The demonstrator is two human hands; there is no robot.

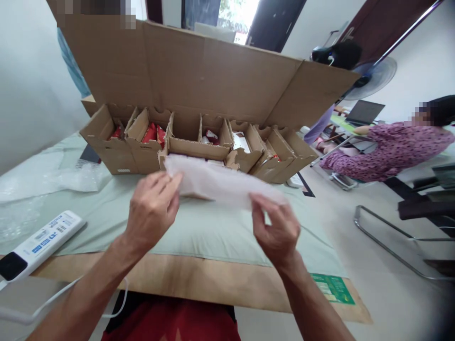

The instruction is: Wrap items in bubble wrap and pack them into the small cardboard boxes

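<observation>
Between my two hands stretches a strip of whitish translucent wrap (216, 182), blurred by motion, perhaps bubble wrap or foam sheet. My left hand (152, 203) pinches its left end, and my right hand (275, 227) pinches its lower edge toward the right end. Both hands are raised over the table in front of a cardboard box (131, 161) split into several compartments. Red packets (152, 134) lie in a left compartment, a dark red and white item (212, 137) in a middle one, and a white packet (241, 142) right of it. The wrap hides part of the box's front.
A pale green cloth (206, 232) covers the table, with bare wood (170, 277) along the near edge. Bubble wrap (53, 184) and a white power strip (46, 241) lie at left. A tall cardboard panel (213, 76) rises behind the compartments. Another person (387, 147) sits at right.
</observation>
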